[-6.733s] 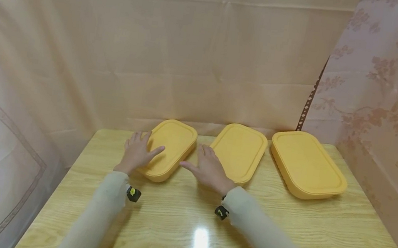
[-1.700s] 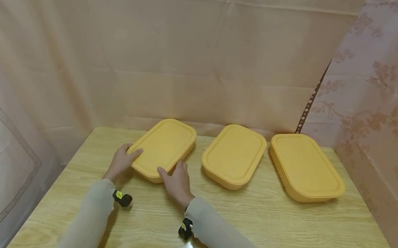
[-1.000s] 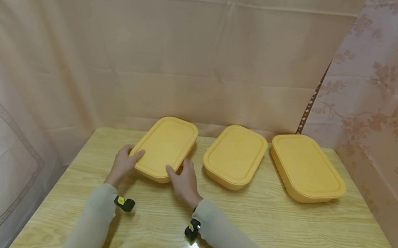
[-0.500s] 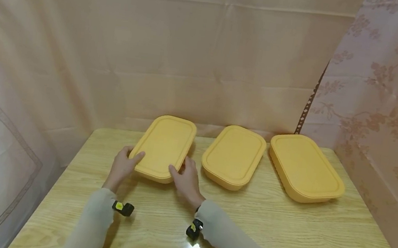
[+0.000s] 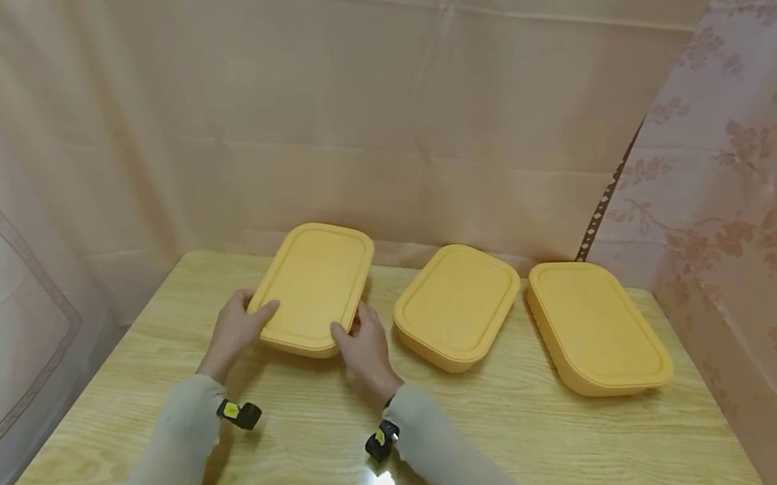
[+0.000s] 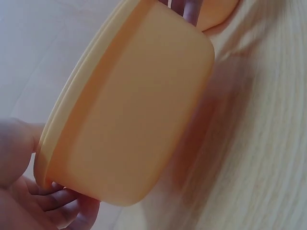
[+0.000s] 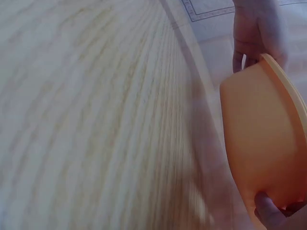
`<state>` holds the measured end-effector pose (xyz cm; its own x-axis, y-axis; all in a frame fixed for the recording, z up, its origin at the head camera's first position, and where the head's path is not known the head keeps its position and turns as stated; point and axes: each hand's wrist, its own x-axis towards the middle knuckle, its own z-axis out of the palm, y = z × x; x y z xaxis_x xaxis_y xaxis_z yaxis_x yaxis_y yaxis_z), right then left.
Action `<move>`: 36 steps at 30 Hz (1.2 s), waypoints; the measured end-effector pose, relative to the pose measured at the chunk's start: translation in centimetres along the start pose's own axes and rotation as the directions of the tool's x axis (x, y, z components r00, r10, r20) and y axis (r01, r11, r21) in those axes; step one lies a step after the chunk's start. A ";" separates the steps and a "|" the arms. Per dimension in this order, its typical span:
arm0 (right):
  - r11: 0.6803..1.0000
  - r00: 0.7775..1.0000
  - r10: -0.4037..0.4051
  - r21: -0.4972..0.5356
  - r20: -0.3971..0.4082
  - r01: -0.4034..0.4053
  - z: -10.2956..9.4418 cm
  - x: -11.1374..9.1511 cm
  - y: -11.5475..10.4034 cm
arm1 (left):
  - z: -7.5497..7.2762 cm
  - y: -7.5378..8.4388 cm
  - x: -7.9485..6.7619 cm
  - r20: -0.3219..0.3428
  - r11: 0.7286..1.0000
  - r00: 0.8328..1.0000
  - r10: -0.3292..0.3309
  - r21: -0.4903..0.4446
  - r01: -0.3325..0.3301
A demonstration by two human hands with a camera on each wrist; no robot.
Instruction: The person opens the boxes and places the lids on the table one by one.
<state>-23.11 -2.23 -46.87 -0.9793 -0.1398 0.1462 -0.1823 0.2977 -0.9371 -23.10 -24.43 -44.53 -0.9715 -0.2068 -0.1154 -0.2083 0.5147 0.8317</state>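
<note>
Both hands hold the leftmost yellow lidded box [image 5: 315, 286] by its near end. My left hand [image 5: 232, 335] grips the near left corner, thumb on the lid and fingers below the rim. On the near right corner my right hand [image 5: 367, 352] has its thumb on the lid edge and fingers against the side wall. The wrist views show the box's smooth end wall [image 6: 129, 110] and a shadow on the table beneath it; the near end looks raised. The fingers under the far side are partly hidden.
Two similar yellow boxes stand to the right: a middle one [image 5: 457, 309] close to my right hand and another [image 5: 598, 327] near the table's right edge. A beige curtain [image 5: 405, 114] hangs behind the wooden table [image 5: 551, 461].
Both hands came from over the left and middle boxes to grip the left box. It has since turned counterclockwise, its near end now squarer to me. The other boxes stay put.
</note>
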 end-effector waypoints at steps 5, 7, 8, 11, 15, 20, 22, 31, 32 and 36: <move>1.000 1.000 0.008 -0.015 0.029 -0.008 -0.1 0.6 0.0 | 0.0 -0.1 -0.1 -0.017 1.000 1.000 -0.024 -0.002 0.024; 1.000 0.999 0.025 -0.019 0.034 -0.024 -0.1 0.8 0.0 | 0.1 -0.1 -0.1 -0.025 1.000 0.999 -0.027 -0.003 0.027; 0.999 0.999 0.037 -0.022 0.035 -0.036 -0.1 0.9 0.0 | 0.1 -0.1 0.0 -0.029 1.000 0.999 -0.028 -0.003 0.028; 0.998 0.998 0.051 -0.027 0.042 -0.050 0.1 1.2 -0.1 | 0.1 0.1 0.0 -0.044 0.999 0.998 -0.042 -0.005 0.042; 0.998 0.996 0.063 -0.021 0.069 -0.061 0.3 1.7 -0.3 | 0.0 0.1 0.1 -0.072 0.998 0.996 -0.055 0.000 0.055; 0.997 0.994 0.071 -0.023 0.086 -0.069 0.7 2.3 -0.3 | -0.2 -0.3 0.3 -0.080 0.998 0.994 -0.070 0.001 0.070; 0.997 0.994 0.073 -0.032 0.086 -0.071 0.9 2.5 -0.1 | -0.1 -0.4 0.4 -0.075 0.997 0.994 -0.079 -0.004 0.079; 0.997 0.991 0.080 0.006 0.106 -0.081 1.4 3.2 0.8 | 0.0 -0.6 1.1 -0.071 0.994 0.992 -0.105 -0.004 0.105; 0.997 0.991 0.081 0.012 0.111 -0.082 1.4 3.2 0.9 | 0.0 -0.7 1.1 -0.072 0.994 0.991 -0.110 -0.001 0.110; 0.995 0.989 0.092 0.019 0.114 -0.095 1.4 3.1 1.1 | 0.2 -0.8 1.3 -0.062 0.993 0.991 -0.116 0.013 0.117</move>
<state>-26.26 -3.65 -47.88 -0.9756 -0.2183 0.0223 -0.0870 0.2911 -0.9527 -24.23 -25.00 -45.44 -0.9320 -0.3164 -0.1769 -0.3219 0.4978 0.8053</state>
